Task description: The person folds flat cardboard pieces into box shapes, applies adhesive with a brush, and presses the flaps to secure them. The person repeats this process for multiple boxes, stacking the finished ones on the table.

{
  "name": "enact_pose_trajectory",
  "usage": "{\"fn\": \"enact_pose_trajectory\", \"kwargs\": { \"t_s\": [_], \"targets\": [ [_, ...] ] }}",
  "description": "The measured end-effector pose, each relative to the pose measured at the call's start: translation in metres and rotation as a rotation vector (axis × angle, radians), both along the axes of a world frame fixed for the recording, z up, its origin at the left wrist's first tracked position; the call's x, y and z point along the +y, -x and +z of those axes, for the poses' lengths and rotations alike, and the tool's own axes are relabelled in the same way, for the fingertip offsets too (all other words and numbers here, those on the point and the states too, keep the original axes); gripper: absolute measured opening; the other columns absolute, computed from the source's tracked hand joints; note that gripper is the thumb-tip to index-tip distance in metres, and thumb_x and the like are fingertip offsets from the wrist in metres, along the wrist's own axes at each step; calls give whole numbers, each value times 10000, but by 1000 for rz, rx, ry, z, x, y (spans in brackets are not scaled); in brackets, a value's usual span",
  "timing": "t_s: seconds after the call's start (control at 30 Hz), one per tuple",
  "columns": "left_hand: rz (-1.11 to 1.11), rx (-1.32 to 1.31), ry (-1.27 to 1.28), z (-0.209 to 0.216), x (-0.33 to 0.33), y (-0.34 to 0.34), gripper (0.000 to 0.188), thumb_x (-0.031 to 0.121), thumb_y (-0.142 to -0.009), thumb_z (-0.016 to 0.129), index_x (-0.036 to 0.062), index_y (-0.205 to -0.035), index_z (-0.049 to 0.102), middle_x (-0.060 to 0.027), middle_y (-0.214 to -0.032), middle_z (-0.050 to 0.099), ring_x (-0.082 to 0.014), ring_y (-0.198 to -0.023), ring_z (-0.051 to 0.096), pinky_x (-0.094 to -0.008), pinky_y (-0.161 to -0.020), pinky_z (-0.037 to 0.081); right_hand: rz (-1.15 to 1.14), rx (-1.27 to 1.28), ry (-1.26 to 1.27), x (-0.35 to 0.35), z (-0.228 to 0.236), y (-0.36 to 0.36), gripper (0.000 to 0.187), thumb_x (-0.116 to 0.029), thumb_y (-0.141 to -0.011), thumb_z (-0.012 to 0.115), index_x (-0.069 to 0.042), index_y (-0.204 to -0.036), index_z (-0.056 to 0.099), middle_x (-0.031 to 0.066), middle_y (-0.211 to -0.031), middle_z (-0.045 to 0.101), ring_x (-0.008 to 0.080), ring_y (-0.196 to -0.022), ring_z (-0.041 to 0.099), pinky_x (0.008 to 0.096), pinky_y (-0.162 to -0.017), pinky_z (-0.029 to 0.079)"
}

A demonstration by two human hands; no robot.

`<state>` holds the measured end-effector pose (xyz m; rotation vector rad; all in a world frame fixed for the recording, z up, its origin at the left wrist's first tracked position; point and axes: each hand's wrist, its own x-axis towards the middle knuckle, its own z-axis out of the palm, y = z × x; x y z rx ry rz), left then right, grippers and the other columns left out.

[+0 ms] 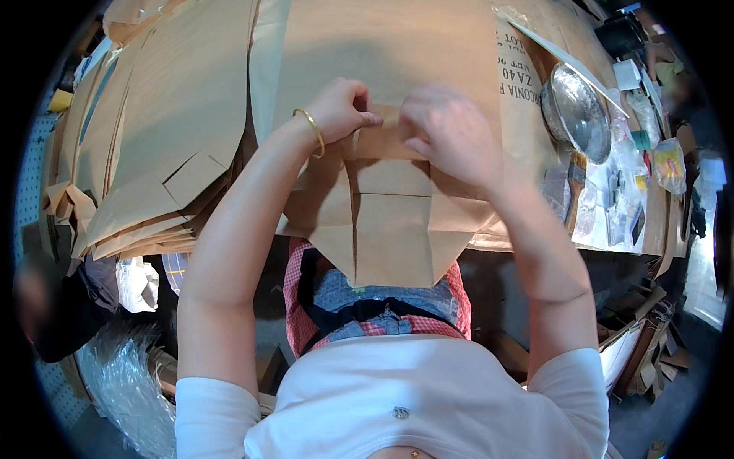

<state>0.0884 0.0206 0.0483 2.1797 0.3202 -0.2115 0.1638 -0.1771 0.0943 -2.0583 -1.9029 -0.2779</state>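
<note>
Mid-frame, the bag (386, 222) lies on the worktop (428, 46) with its base folds creased. Left hand (345, 109) and right hand (443, 130) pinch its top flap — probably unfinished; folded stack (145, 183) waits left.

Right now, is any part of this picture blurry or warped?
Head view: the right hand is softly motion-blurred, the left hand sharper; fisheye bends the brown paper edges toward the dark rim; the metal bowl shows glare.
</note>
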Motion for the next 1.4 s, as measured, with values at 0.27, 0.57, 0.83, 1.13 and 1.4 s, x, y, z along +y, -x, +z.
{"fn": "enact_pose_trajectory", "kwargs": {
  "t_s": [0.27,0.57,0.83,1.13,1.4],
  "targets": [
    [45,-335,-704,-10,-30,4,149,186,-799,661,44,-753,662,-116,-793,668,-271,-762,636,-415,-690,493,45,-118,574,-56,-33,70,304,-274,-759,654,-16,-918,651,150,-1000,565,271,-932,577,385,-742,493],
    [-577,597,-697,40,-121,40,206,107,-829,584,119,-982,722,-105,-1128,670,-239,-1005,657,-348,-854,522,-176,-34,1078,-18,-11,39,252,-184,-755,689,-69,-977,657,80,-842,697,244,-790,693,346,-648,532],
    [-365,410,-736,45,-28,74,550,40,-683,662,37,-1214,517,-159,-1107,629,-292,-1043,615,-362,-869,507,-482,-67,763,-64,-20,7,297,-99,-659,691,-70,-932,577,100,-812,639,286,-823,654,396,-676,517],
    [-388,71,-225,31,-7,83,533,63,-589,716,23,-1111,614,-151,-1069,590,-339,-1025,575,-355,-912,473,-48,417,621,-72,11,13,126,-160,-675,688,-57,-743,659,134,-775,642,313,-764,632,411,-670,504],
    [6,8,-495,2,-39,81,255,106,-676,742,27,-879,608,-144,-990,590,-342,-958,575,-428,-803,476,-322,163,416,-51,-41,4,157,-175,-743,695,-31,-709,642,125,-753,627,306,-699,621,404,-626,486]
  ]
}}
